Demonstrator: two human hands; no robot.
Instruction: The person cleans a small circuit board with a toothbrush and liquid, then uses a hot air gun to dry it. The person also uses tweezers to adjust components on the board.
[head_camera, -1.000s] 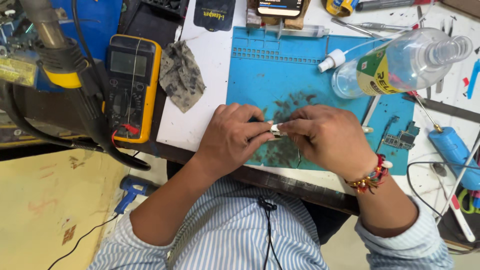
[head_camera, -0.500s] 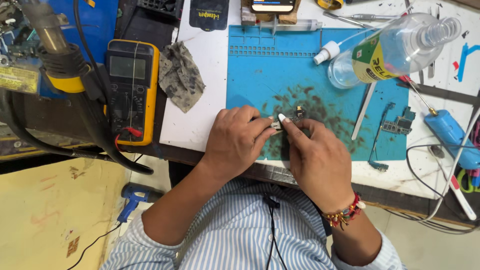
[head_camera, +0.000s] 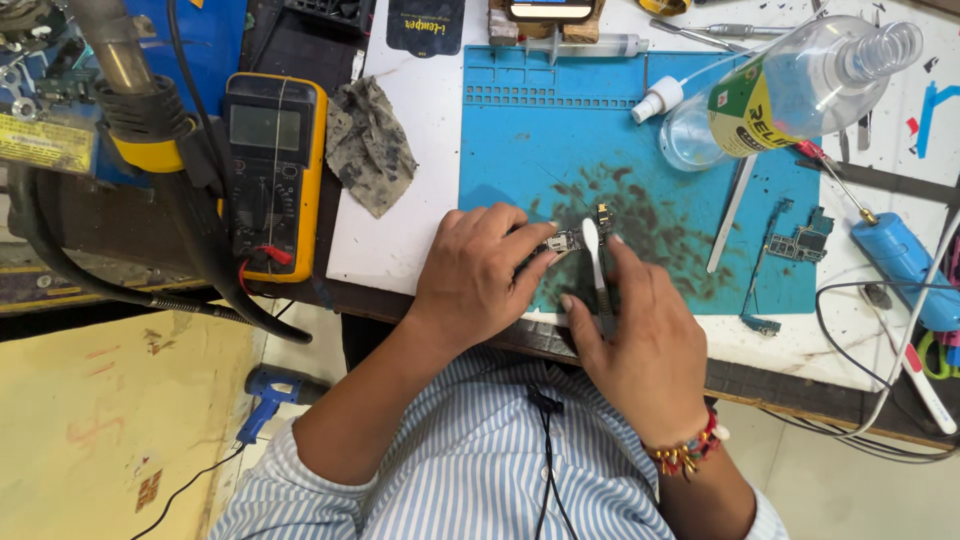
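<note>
On the near edge of the blue mat (head_camera: 640, 110), seen from the head camera, we pin a small circuit board (head_camera: 572, 238) flat with our left hand (head_camera: 478, 275), its grip clenched on the board's left end. Our right hand (head_camera: 640, 345) has its grip closed around a white brush (head_camera: 594, 262), whose head rests on the board. Both hands sit just inside the table (head_camera: 400, 250) edge, which runs dark and close beneath our wrists. The stained middle of the mat beyond the board lies open, with free blue surface to the far left.

Right of the stain lie a thin metal strip (head_camera: 732, 214) and a second green circuit board (head_camera: 796, 242). Farther off, a clear bottle (head_camera: 800, 85) lies tipped on its side, bearing a yellow and green label. A blue pen-shaped tool (head_camera: 900, 258) lies at the right. Left of the mat sit a crumpled grey cloth (head_camera: 368, 142) and a yellow-cased multimeter (head_camera: 272, 170) near the table's left edge. A dark rectangular card (head_camera: 425, 25) lies at the far edge.
</note>
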